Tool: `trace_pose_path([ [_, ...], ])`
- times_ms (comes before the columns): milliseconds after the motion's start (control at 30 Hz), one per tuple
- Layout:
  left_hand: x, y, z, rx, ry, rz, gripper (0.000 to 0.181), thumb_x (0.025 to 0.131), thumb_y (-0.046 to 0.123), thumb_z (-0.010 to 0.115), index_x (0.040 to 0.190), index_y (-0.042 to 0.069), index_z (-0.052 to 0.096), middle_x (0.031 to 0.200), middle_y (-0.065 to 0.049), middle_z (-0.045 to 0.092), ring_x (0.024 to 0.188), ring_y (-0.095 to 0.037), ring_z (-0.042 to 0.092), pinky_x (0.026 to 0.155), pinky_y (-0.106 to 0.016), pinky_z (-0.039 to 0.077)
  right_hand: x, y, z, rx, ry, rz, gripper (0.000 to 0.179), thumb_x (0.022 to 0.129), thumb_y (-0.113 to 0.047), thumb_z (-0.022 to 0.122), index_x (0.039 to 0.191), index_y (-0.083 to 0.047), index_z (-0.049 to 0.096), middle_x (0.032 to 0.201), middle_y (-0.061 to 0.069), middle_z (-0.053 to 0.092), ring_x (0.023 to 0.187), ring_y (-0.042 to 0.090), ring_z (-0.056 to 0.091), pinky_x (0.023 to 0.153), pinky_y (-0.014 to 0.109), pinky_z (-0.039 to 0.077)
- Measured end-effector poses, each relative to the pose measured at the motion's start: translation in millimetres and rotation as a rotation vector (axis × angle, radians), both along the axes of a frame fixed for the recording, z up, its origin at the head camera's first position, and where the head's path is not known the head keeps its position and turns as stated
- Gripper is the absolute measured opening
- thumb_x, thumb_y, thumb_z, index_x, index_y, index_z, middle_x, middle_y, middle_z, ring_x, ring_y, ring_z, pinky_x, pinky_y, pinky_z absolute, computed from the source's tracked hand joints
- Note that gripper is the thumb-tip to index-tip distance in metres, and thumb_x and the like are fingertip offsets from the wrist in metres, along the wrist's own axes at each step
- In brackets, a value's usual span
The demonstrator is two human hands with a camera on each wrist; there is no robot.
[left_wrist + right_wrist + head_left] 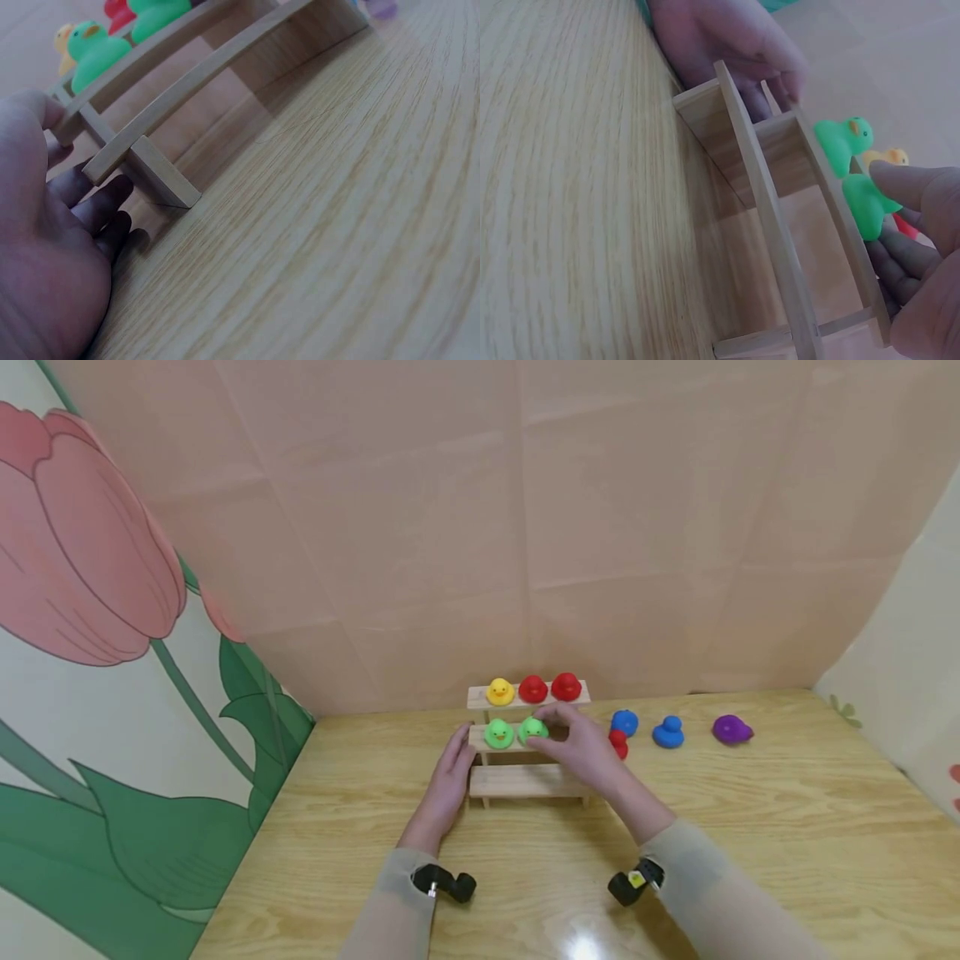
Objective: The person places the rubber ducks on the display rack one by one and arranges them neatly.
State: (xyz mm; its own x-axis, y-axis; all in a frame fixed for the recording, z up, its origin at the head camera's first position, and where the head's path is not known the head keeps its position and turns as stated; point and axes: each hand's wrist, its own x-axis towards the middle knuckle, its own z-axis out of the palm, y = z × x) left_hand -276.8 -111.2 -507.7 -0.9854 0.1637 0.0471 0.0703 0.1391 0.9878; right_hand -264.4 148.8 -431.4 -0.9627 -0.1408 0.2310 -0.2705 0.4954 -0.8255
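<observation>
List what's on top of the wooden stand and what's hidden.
Top step: a yellow duck, two red ducks. Middle step: two green ducks, one held by the right hand, which covers the step's right end; anything there is hidden. Bottom step: nothing visible.

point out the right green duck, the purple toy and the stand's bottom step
Right green duck [532, 732], head view: its front
Purple toy [730, 729], head view: its rounded body
Bottom step [528, 781], head view: middle of its top
</observation>
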Motion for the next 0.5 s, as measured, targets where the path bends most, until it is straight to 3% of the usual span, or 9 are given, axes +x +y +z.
trace_pose_path([
  [500,-0.6,-0.3,-0.7,-0.003,0.0,0.002,0.057,0.117,0.054,0.045,0.173,0.044,0.032,0.179,0.006,0.03,0.166,-0.023,0.023,0.135,-0.051,0.019,-1.1,-0.9,-3.0,0.054,0.023,-0.012,0.045,0.098,-0.028,0.089,0.136,-0.013,0.07,0.134,0.006,0.07,0.122,0.03,0.066,0.11,0.05,0.057],
])
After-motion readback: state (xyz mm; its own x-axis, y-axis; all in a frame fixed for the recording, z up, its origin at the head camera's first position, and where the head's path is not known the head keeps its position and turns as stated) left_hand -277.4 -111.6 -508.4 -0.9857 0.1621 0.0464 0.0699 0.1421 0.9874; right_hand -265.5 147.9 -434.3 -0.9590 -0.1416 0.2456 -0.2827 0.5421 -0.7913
